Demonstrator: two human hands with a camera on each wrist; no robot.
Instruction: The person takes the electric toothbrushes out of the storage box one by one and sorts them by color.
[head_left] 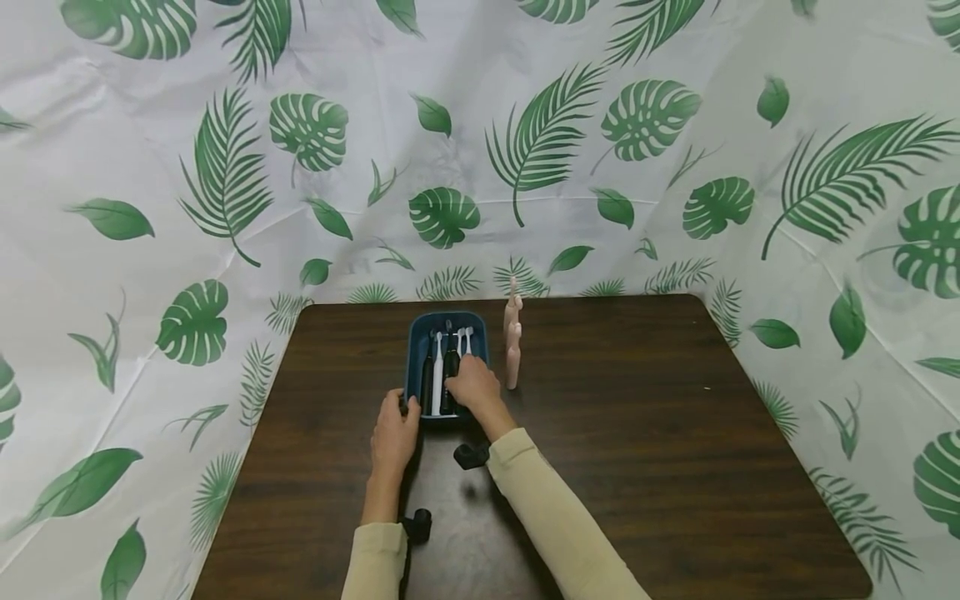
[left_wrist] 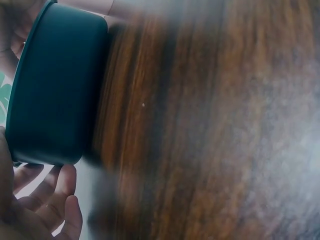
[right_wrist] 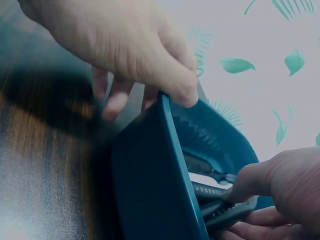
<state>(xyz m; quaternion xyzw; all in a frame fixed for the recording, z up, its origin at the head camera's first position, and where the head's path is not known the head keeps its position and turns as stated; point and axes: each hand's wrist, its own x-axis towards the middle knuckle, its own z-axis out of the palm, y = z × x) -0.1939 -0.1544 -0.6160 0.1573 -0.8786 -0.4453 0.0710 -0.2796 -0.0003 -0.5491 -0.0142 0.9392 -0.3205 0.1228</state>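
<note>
A dark blue tray [head_left: 420,329] stands on the brown table [head_left: 637,417] and holds several electric toothbrushes, black [head_left: 450,363] and white [head_left: 437,367]. My left hand [head_left: 401,408] grips the tray's near left corner, thumb over the rim [right_wrist: 165,130] and fingers on the outer wall [left_wrist: 55,85]. My right hand [head_left: 459,385] reaches into the tray, its fingers [right_wrist: 245,185] curled on a black toothbrush handle [right_wrist: 212,192]. A pink toothbrush [head_left: 513,342] stands upright just right of the tray.
White cloth printed with green leaves [head_left: 225,175] walls in the table on the left, back and right. Black wrist-camera mounts [head_left: 471,455] sit under both forearms. Bare wood stretches to the right of the pink toothbrush.
</note>
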